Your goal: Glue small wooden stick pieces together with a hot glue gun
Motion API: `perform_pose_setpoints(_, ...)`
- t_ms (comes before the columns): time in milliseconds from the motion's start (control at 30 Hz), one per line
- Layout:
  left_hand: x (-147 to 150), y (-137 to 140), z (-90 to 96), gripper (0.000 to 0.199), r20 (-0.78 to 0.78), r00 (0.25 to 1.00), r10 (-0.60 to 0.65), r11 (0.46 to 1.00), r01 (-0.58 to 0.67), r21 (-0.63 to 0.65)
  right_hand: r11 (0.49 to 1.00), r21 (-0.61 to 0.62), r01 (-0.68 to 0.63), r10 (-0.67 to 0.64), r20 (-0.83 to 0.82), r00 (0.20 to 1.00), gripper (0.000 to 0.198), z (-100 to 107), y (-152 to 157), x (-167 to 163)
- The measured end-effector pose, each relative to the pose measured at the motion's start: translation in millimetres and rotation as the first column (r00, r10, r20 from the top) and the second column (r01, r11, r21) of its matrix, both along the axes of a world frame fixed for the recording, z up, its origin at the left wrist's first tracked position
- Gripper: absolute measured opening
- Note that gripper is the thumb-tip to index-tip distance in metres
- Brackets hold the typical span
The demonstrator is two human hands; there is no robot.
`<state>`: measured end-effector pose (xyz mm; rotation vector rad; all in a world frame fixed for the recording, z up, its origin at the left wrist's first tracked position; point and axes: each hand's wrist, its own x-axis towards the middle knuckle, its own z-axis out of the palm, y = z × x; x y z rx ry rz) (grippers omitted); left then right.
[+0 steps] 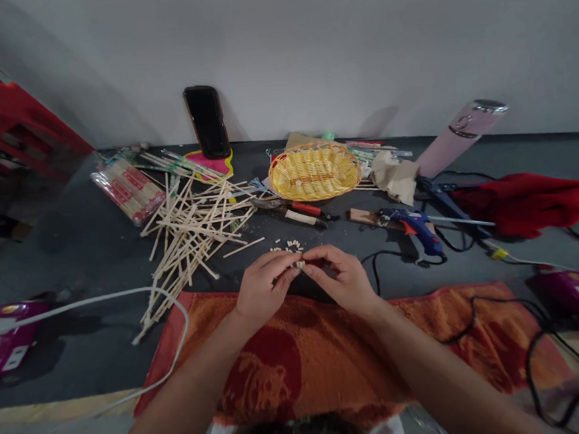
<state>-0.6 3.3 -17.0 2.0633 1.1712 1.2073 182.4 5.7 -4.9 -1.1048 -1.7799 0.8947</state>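
My left hand (263, 287) and my right hand (343, 278) meet at the middle of the table, fingertips pinched together. Between them is a small cluster of short cut stick pieces (300, 264), pale wood in colour; the fingers partly cover it. Just beyond the fingertips, several loose cut stick pieces (294, 245) lie scattered on the dark tabletop. Pliers (304, 217) with one red and one whitish handle rest farther back. To the right, a blue hot glue gun (421, 232) with an orange trigger lies beside a small wooden block (362, 216).
Long wooden sticks (194, 224) pile up on the left, near a wrapped stick pack (129, 189). A yellow woven basket (316, 175), a phone (208, 122) and a pink flask (458, 137) stand at the back. An orange towel (340, 353) covers the front edge; cables cross both sides.
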Motion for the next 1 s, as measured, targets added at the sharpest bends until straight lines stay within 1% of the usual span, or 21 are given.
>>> perform_pose_setpoints(100,0.2,-0.3,2.3,0.022,0.019,1.000,-0.006,1.000,0.007,-0.024,1.000,0.024,-0.006,0.006,0.006,1.000,0.011,-1.3,0.1,0.3)
perform_pose_setpoints(267,1.1,-0.7,0.3,0.023,-0.005,1.000,-0.003,1.000,0.003,0.003,0.997,0.069,-0.044,0.042,0.023,0.999,0.009,-1.1,1.1,2.0)
perform_pose_setpoints(333,1.8,-1.1,0.6,0.022,0.007,1.000,-0.016,1.000,0.017,-0.015,0.996,0.074,-0.041,0.039,0.031,0.999,0.010,-1.0,1.8,3.2)
perform_pose_setpoints(400,2.4,-1.7,3.2,0.021,0.039,0.999,-0.031,0.997,0.034,-0.067,0.997,0.075,-0.019,0.018,0.021,1.000,0.011,-1.4,2.1,4.4)
perform_pose_setpoints(467,2.5,-2.4,7.4,0.017,0.090,0.995,-0.032,0.987,0.045,-0.151,0.996,0.089,-0.003,0.003,-0.005,1.000,0.006,-1.5,1.8,4.9)
perform_pose_setpoints(500,2.5,-2.7,9.6,0.017,0.122,0.992,-0.028,0.979,0.052,-0.199,0.995,0.103,-0.012,0.014,-0.013,1.000,0.008,-1.4,1.4,4.8)
perform_pose_setpoints(533,2.4,-3.1,11.6,0.017,0.155,0.988,-0.020,0.967,0.059,-0.248,0.992,0.120,-0.036,0.037,-0.010,0.999,0.014,-1.0,0.9,4.4)
perform_pose_setpoints(600,2.2,-3.4,14.3,0.018,0.219,0.976,0.003,0.936,0.075,-0.345,0.981,0.161,-0.105,0.103,0.022,0.994,0.026,-0.3,0.2,3.3)
perform_pose_setpoints(633,2.2,-3.4,14.9,0.019,0.247,0.969,0.018,0.916,0.083,-0.392,0.974,0.180,-0.135,0.129,0.043,0.991,0.028,0.0,0.0,2.7)
perform_pose_setpoints(667,2.3,-3.2,15.0,0.021,0.269,0.963,0.030,0.894,0.095,-0.439,0.969,0.198,-0.150,0.140,0.059,0.988,0.029,0.1,0.1,2.2)
perform_pose_setpoints(733,2.6,-2.5,14.5,0.023,0.303,0.952,0.039,0.850,0.128,-0.511,0.967,0.214,-0.138,0.126,0.070,0.990,0.027,-0.3,0.8,1.8)
perform_pose_setpoints(767,2.7,-2.1,14.1,0.024,0.319,0.947,0.039,0.835,0.144,-0.531,0.970,0.211,-0.121,0.109,0.068,0.992,0.024,-0.7,1.4,1.8)
perform_pose_setpoints(833,2.6,-1.0,14.1,0.025,0.346,0.937,0.049,0.826,0.156,-0.542,0.978,0.189,-0.088,0.077,0.066,0.995,0.019,-1.8,2.7,2.0)
perform_pose_setpoints(900,1.9,0.0,15.4,0.026,0.373,0.924,0.083,0.832,0.142,-0.536,0.984,0.168,-0.064,0.053,0.068,0.996,0.015,-3.3,3.5,1.7)
perform_pose_setpoints(1000,-0.2,2.0,18.0,0.028,0.414,0.895,0.164,0.845,0.089,-0.527,0.986,0.164,-0.031,0.020,0.070,0.997,0.014,-4.6,2.9,0.6)
